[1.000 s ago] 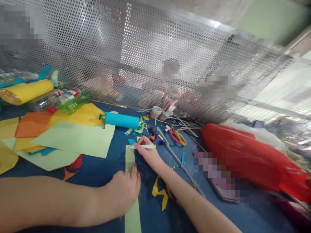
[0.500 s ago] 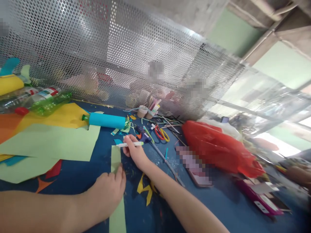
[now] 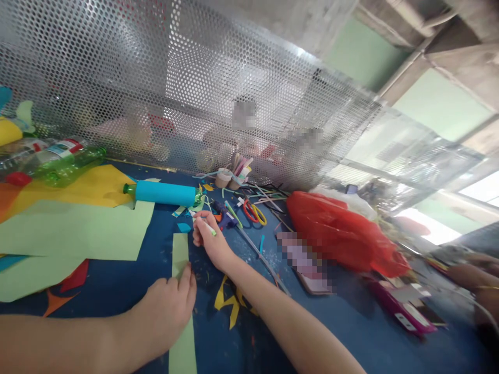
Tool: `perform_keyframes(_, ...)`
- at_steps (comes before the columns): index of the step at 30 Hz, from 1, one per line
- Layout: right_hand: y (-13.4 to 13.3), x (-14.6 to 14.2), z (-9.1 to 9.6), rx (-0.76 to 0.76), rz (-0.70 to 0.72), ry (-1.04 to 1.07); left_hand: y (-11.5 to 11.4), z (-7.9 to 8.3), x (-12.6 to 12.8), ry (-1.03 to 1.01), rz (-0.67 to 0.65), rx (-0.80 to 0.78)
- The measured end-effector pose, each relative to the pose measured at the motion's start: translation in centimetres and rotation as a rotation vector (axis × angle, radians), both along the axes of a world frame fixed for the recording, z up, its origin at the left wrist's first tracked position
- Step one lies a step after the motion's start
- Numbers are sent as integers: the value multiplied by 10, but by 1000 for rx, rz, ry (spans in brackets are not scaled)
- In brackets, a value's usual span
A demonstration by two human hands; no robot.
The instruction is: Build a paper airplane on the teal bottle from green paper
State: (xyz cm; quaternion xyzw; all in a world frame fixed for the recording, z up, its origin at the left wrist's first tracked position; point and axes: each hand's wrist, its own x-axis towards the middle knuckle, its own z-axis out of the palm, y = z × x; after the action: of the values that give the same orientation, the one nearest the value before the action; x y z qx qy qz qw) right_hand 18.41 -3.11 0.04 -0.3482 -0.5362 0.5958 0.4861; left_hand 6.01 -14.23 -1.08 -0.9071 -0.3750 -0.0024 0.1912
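A narrow light green paper strip (image 3: 180, 247) lies lengthwise in front of me. My left hand (image 3: 173, 306) rests on it, index finger stretched along the paper and the other fingers partly bent; the thumb is hidden. My right hand (image 3: 208, 236) is closed around a white marker (image 3: 205, 226) with a green end, just beyond the strip's upper right corner. Its tip points up and left, apart from the strip, near a small blue paper scrap (image 3: 184, 227). Past it lies a green bottle wrapped in blue paper (image 3: 166, 193).
Green paper sheets (image 3: 74, 228) and plastic bottles (image 3: 64, 163) lie left. Scissors (image 3: 254, 212), a glue gun (image 3: 226, 215) and cups of sticks (image 3: 230, 178) stand or lie ahead. A red plastic bag (image 3: 343, 234) and phone (image 3: 306, 265) are right. A perforated metal screen (image 3: 202, 93) rises behind.
My right hand has shifted up, lifting the marker's tip away from the strip's top edge and tilting it. My left hand stays on the strip. The whole view has moved slightly.
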Motion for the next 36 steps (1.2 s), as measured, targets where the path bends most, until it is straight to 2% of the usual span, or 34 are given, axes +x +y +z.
perform_keyframes(5,0,0,-2,28,14,-63,1,0,-1,10,-8,-9)
perform_keyframes(10,-4,2,5,68,79,-116,1,4,0,54,-9,-21)
perform_keyframes(14,-4,4,7,32,85,-78,1,4,0,75,-9,-41)
perform_keyframes(19,2,5,-2,-31,100,6,2,2,0,51,-17,-23)
perform_keyframes(26,4,4,-4,-16,124,21,2,8,0,85,1,-72)
perform_keyframes(36,1,3,2,31,171,-61,3,-1,-3,64,-29,34)
